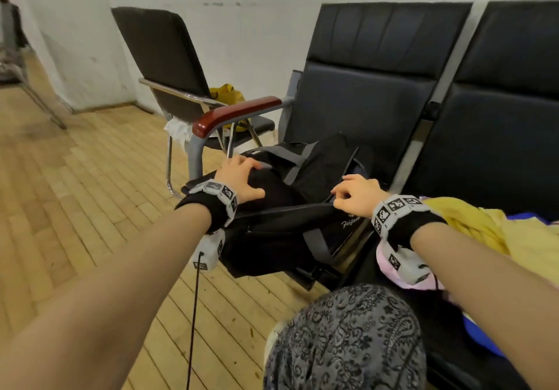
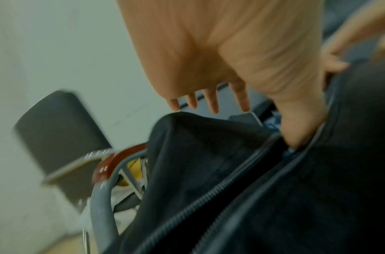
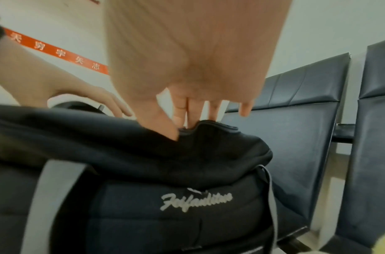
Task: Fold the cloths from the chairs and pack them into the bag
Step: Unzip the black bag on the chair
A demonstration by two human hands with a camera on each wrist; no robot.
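A black bag with grey straps lies on the left seat of a black bench. My left hand rests on the bag's top left, fingers spread and straight. In the left wrist view the left hand has its thumb pressed into the gap of the zipper. My right hand pinches the bag's upper edge at the right end of the zipper. There the right hand has thumb and fingers closed on the black fabric. A yellow cloth and a pink cloth lie on the neighbouring seat.
A red-topped armrest stands just left of the bag. Beyond it a separate black chair holds a yellow item and something white. My knee in patterned fabric is in front of the bench. Wooden floor lies to the left.
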